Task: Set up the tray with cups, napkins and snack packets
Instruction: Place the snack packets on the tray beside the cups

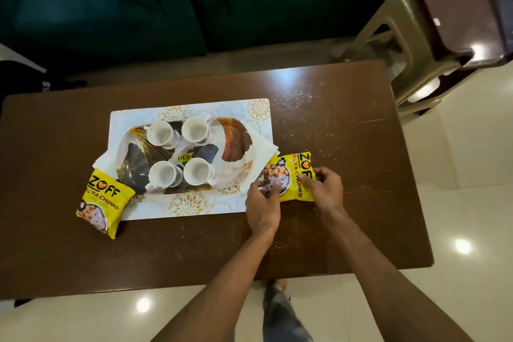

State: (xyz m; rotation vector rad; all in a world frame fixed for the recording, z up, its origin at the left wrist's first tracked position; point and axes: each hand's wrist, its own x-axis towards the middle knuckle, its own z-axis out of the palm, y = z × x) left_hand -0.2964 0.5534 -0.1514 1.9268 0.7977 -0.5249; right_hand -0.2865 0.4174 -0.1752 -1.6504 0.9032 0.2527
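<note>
An oval patterned tray rests on a white and gold placemat and carries several white cups. White napkins stick out from under the tray's left end and right end. A yellow soya chunks packet lies just right of the tray, partly on the right napkin. My left hand grips its near left corner and my right hand grips its right edge. A second yellow packet lies at the tray's front left, overlapping the mat.
Everything stands on a brown wooden table with scattered crumbs on its right part. A teal sofa runs behind it. A beige plastic stool holding a dark brown tray stands at the back right.
</note>
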